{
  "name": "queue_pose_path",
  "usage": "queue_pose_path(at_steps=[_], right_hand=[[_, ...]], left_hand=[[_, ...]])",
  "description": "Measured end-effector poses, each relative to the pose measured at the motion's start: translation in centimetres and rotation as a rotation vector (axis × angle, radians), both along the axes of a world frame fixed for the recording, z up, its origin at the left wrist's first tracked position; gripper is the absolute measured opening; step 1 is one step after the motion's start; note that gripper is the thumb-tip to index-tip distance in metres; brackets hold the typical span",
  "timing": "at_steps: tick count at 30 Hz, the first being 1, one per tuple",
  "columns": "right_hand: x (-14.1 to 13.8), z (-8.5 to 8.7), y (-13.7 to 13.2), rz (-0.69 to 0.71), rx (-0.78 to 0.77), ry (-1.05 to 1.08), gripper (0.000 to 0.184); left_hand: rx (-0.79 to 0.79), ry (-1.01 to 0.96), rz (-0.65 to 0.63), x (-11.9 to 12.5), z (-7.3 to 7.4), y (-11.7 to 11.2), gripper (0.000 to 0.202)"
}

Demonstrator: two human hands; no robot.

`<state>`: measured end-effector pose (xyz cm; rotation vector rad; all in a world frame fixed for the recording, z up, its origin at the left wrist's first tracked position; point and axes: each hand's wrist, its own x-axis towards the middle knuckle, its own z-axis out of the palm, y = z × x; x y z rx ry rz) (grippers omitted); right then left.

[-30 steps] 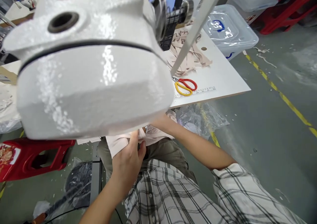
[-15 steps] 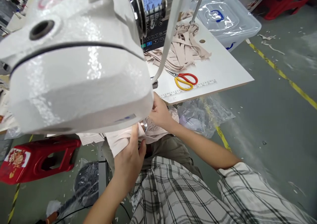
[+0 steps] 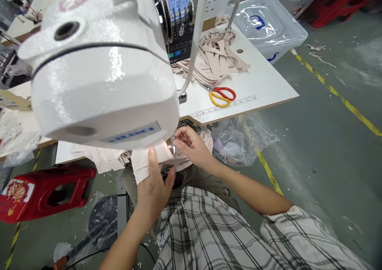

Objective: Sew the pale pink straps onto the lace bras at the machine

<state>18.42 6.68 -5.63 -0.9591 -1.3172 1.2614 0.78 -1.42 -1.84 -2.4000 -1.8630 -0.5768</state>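
A big white sewing machine (image 3: 101,75) fills the upper left and hides its needle area. Below its front edge lies pale pink fabric (image 3: 143,164) with a lace part (image 3: 205,138). My left hand (image 3: 153,188) lies on the pink fabric with its fingers pressed on the cloth. My right hand (image 3: 192,146) pinches the fabric edge beside a small metal part just under the machine head. A beige strip (image 3: 193,43) hangs down from above past the machine's control panel (image 3: 180,19).
Red-and-yellow scissors (image 3: 221,96) and a heap of beige strips (image 3: 215,57) lie on the white table (image 3: 268,87). A clear lidded bin (image 3: 265,25) stands behind it. A red stool (image 3: 44,190) is at the left, plastic bags (image 3: 238,140) under the table edge.
My right hand came out from under the machine and now pinches the fabric in plain sight. My left hand stayed on the pink cloth. The view shifted a little.
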Motion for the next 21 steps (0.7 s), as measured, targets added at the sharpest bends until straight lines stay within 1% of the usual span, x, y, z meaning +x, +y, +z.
queue_pose_path(at_steps=[3, 6, 7, 8, 10, 12, 13, 14, 15, 16, 17, 18, 19, 20, 21], right_hand=[[0.5, 0.2, -1.1, 0.011, 0.042, -0.092, 0.033], [0.9, 0.5, -2.7, 0.009, 0.103, -0.285, 0.043], [1.1, 0.5, -3.3, 0.023, 0.089, -0.290, 0.042], [1.3, 0.6, -3.9, 0.046, 0.052, -0.241, 0.039], [1.9, 0.7, -5.0, 0.093, -0.062, -0.042, 0.031], [2.7, 0.8, -5.7, 0.119, -0.180, 0.141, 0.028], [3.2, 0.9, -6.0, 0.133, -0.239, 0.200, 0.029], [3.6, 0.9, -6.2, 0.159, -0.294, 0.240, 0.029], [4.0, 1.0, -6.3, 0.203, -0.342, 0.264, 0.030], [4.3, 1.2, -6.3, 0.267, -0.374, 0.274, 0.031], [4.5, 1.4, -6.3, 0.346, -0.384, 0.263, 0.031], [4.6, 1.7, -6.3, 0.435, -0.364, 0.226, 0.031], [4.6, 2.0, -6.3, 0.521, -0.315, 0.159, 0.030], [4.6, 2.3, -6.2, 0.591, -0.236, 0.056, 0.028], [4.4, 2.5, -6.2, 0.624, -0.126, -0.084, 0.026]], left_hand=[[0.113, 0.114, -0.031, 0.8, -0.6, -0.5, 0.092], [0.127, 0.139, -0.094, 2.7, -1.3, -2.2, 0.094], [0.117, 0.140, -0.131, 3.4, -1.6, -2.9, 0.095], [0.109, 0.131, -0.169, 4.0, -1.8, -3.7, 0.096], [0.043, 0.072, -0.239, 4.4, -1.8, -5.0, 0.097], [-0.129, -0.060, -0.306, 4.0, -1.3, -5.7, 0.091], [-0.228, -0.139, -0.331, 3.5, -0.8, -5.8, 0.081], [-0.293, -0.209, -0.339, 2.9, -0.2, -5.6, 0.066], [-0.303, -0.268, -0.331, 2.4, 0.5, -5.4, 0.049], [-0.255, -0.314, -0.325, 2.0, 1.2, -5.0, 0.036], [-0.167, -0.338, -0.331, 1.7, 1.9, -4.6, 0.029], [-0.081, -0.330, -0.349, 1.6, 2.4, -4.1, 0.029], [-0.035, -0.294, -0.380, 1.6, 2.8, -3.5, 0.032], [-0.042, -0.235, -0.417, 1.7, 3.0, -2.9, 0.034], [-0.105, -0.160, -0.426, 1.8, 3.0, -2.2, 0.033]])
